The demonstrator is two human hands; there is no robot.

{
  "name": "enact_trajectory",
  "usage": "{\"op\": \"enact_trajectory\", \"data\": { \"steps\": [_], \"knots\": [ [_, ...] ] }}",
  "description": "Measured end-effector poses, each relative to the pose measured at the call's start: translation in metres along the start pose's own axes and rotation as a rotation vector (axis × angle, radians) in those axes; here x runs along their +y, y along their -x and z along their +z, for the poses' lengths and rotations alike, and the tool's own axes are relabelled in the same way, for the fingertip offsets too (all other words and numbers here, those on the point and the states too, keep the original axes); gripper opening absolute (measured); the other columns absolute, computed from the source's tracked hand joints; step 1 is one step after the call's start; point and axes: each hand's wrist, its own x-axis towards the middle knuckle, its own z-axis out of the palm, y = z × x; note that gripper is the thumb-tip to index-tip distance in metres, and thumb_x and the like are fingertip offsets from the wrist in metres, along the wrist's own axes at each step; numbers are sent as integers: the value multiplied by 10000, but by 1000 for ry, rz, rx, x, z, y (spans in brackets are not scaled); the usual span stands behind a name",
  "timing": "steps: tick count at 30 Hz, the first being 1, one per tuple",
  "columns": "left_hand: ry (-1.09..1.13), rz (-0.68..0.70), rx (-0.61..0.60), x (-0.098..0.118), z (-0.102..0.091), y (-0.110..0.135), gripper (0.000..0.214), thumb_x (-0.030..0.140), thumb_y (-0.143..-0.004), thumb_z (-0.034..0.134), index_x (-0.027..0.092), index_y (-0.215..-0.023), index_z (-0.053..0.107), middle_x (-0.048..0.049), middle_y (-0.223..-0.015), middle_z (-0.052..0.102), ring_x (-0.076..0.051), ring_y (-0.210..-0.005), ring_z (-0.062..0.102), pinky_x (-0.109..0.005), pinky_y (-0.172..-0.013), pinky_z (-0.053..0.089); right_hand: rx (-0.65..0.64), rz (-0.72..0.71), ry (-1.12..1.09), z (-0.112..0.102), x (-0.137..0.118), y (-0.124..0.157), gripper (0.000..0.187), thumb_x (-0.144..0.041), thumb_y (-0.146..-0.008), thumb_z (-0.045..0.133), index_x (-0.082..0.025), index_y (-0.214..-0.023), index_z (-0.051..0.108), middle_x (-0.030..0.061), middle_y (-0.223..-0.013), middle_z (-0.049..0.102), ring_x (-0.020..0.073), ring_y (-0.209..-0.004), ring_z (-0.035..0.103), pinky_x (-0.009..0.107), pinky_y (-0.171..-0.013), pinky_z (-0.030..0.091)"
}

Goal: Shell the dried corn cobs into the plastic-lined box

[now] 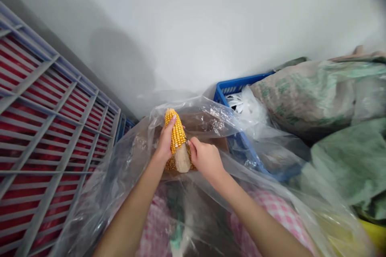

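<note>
My left hand grips a yellow corn cob and holds it upright over a clear plastic bag spread across my lap. The cob's lower end is bare of kernels. My right hand is closed beside the cob, its fingertips pinched on a thin dark tool whose tip touches the kernels. Loose kernels lie in the bag just below the cob.
A grey slatted crate with red contents stands at the left. A blue plastic basket holding white bags sits behind right, next to large greenish sacks. A white wall lies straight ahead.
</note>
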Motion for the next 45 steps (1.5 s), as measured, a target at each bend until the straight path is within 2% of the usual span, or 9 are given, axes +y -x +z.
{"op": "enact_trajectory", "data": {
  "steps": [5,9,11,19,28,34,39,41,45],
  "knots": [
    [-4,80,90,1,-1,2,482,556,-631,625,146,-877,568,8,-599,587,-91,-467,532,-197,-472,423,-30,-10,-7,-6,5,-4,286,-286,-907,273,-195,-889,544,48,-699,667,171,-582,611,249,-506,243],
    [-245,-1,-233,10,-5,7,446,496,-638,660,142,-901,597,-33,-677,634,-115,-540,572,-196,-480,425,-179,-270,-223,-29,28,-10,283,-313,-874,386,-186,-747,604,18,-660,641,112,-571,555,221,-552,289],
    [-264,-64,-297,10,-7,7,446,512,-659,635,140,-903,603,-46,-686,640,-125,-554,581,-201,-483,432,-185,-273,-287,-34,34,-11,279,-296,-864,405,-186,-719,617,8,-644,630,102,-560,529,217,-560,291],
    [-181,-31,-193,-4,-8,3,471,555,-661,606,150,-902,590,-33,-671,632,-117,-523,564,-202,-476,428,-135,-188,-293,-17,25,-10,290,-273,-872,381,-189,-719,612,5,-628,621,111,-563,535,228,-565,280],
    [-189,126,-63,-7,-1,4,454,537,-666,607,158,-915,584,-35,-750,629,-131,-619,575,-206,-537,423,-114,-115,30,-12,18,-5,315,-308,-898,294,-195,-837,581,58,-695,665,182,-606,604,264,-535,252],
    [-381,363,33,-16,3,1,390,517,-689,590,202,-918,607,-17,-821,626,-153,-740,577,-226,-648,426,-135,-80,47,-6,18,-6,331,-321,-907,262,-198,-915,569,82,-749,670,207,-664,626,263,-557,322],
    [-590,604,214,-13,5,3,400,464,-540,740,221,-830,608,-27,-808,599,-197,-871,555,-227,-704,425,-167,-17,101,1,17,-11,328,-270,-897,269,-172,-921,581,125,-784,666,229,-699,636,287,-610,388],
    [-457,529,164,-2,0,1,405,500,-584,697,212,-850,594,-34,-802,611,-185,-804,578,-227,-652,447,-133,53,77,-2,23,-14,338,-303,-892,285,-178,-894,599,123,-790,667,230,-705,635,289,-609,391],
    [-99,197,-43,22,-17,-3,506,608,-650,575,163,-889,574,-56,-723,642,-155,-607,594,-238,-529,475,-54,123,-173,-18,37,-19,319,-329,-865,354,-181,-797,628,70,-735,666,186,-685,611,260,-612,380]
  ]
}}
